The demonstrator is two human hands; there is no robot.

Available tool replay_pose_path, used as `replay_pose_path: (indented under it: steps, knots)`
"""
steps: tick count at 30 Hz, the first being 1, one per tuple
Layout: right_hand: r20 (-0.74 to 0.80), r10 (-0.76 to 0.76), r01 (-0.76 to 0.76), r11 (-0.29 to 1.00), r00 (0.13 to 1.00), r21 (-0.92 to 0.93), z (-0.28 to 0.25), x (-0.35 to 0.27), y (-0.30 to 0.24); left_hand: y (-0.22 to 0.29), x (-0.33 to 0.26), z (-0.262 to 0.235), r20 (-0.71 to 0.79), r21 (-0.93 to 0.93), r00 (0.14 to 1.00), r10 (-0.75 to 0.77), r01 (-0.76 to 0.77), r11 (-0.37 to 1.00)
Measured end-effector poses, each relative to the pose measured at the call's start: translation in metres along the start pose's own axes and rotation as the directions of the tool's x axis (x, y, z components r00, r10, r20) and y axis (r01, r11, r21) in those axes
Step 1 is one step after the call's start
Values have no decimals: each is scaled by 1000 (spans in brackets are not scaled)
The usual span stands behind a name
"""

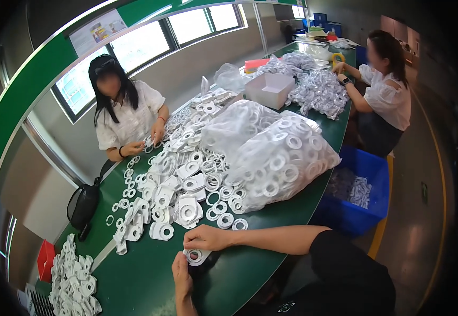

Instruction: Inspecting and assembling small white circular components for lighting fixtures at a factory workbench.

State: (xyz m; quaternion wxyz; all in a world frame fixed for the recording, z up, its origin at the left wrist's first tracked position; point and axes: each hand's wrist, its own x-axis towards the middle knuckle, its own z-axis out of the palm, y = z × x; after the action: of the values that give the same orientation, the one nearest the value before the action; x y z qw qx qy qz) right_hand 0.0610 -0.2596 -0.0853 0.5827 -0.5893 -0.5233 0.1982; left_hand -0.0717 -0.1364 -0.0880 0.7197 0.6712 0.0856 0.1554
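Observation:
My left hand (181, 274) and my right hand (206, 238) meet over the green table (150, 274) near its front edge. Between them they hold one small white plastic ring part (196, 256). The left hand grips it from below, and the right hand's fingers pinch its upper edge. Just beyond my hands lies a heap of white rings and flat white pieces (176, 195) spread over the tabletop.
A large clear bag of white rings (271, 152) lies to the right. A blue crate (363, 189) stands beside the table. One person sits opposite at the left (126, 116), another at the far right (384, 89). A white box (269, 89) and a second pile of parts (73, 284) are also there.

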Motion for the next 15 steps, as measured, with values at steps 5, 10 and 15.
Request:
replay_pose_path:
  steps: [5,10,15]
  knots:
    - [-99,-44,27,986,994,-166,6,-2,-4,3,1,0,-5,557,984,180,-147,818]
    - [-92,-43,24,980,995,-198,11,-4,-6,2,2,-2,-18,591,965,262,-201,781]
    - [-89,-33,11,973,996,-232,14,-6,-3,-1,5,-7,26,612,972,232,-199,765]
